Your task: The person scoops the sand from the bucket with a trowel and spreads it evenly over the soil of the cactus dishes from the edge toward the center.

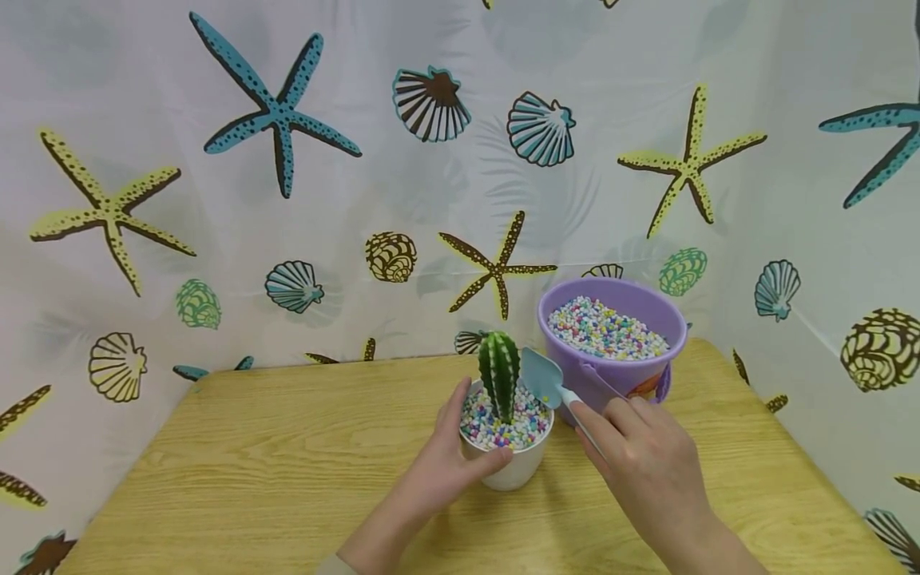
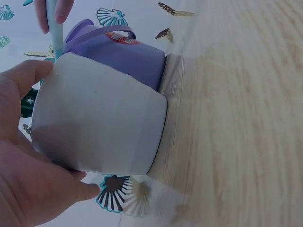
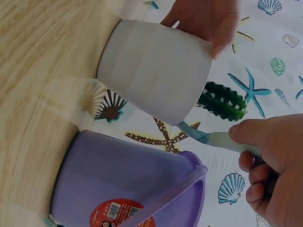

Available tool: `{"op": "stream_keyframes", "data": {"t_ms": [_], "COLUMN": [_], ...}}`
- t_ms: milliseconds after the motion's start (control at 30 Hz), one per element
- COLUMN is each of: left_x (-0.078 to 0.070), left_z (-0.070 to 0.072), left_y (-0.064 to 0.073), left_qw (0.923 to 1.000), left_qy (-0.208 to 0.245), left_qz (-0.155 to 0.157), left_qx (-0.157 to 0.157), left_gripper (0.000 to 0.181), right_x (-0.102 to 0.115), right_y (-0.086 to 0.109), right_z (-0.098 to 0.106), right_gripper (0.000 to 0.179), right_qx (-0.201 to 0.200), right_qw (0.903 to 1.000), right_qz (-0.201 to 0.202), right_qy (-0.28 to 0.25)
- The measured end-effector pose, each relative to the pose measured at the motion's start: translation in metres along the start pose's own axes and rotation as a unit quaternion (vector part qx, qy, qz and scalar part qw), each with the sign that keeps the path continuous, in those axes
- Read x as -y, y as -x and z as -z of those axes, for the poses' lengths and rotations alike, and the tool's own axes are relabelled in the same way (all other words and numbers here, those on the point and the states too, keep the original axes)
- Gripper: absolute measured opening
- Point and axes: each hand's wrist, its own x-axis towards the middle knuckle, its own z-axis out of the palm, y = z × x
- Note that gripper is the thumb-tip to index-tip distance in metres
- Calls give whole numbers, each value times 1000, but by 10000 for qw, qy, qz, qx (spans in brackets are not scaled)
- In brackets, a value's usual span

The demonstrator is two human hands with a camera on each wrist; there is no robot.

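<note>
A green cactus stands upright in a white pot filled with small multicoloured pebbles. My left hand grips the pot around its left side, thumb at the front rim; in the left wrist view the pot fills the middle. My right hand holds a small light-blue shovel by its pale handle. The shovel's blade is at the pot's right rim, beside the cactus. In the right wrist view the fingers curl round the handle, and the blade overlaps the pot's rim.
Just behind and right of the pot stands a purple bucket holding many more of the coloured pebbles, its handle hanging down in front. Both stand on a wooden table. A white curtain printed with starfish and shells hangs behind.
</note>
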Motion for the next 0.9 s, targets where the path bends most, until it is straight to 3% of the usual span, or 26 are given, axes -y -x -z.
{"op": "stream_keyframes", "data": {"t_ms": [333, 667, 900], "left_x": [-3, -1, 1], "left_z": [-14, -17, -16], "left_y": [0, -2, -4], "left_qw": [9979, 9988, 9988], "left_qy": [-262, -52, 240], "left_qz": [-81, -65, -223], "left_qx": [-592, -488, -351], "left_gripper": [132, 131, 127], "right_x": [2, 4, 5], "right_y": [-3, -5, -5], "right_z": [-2, -3, -4], "right_gripper": [41, 37, 33], "right_qx": [-490, -698, -699], "right_qw": [9987, 9976, 9975], "right_qz": [142, 18, -19], "right_qy": [35, 0, 57]}}
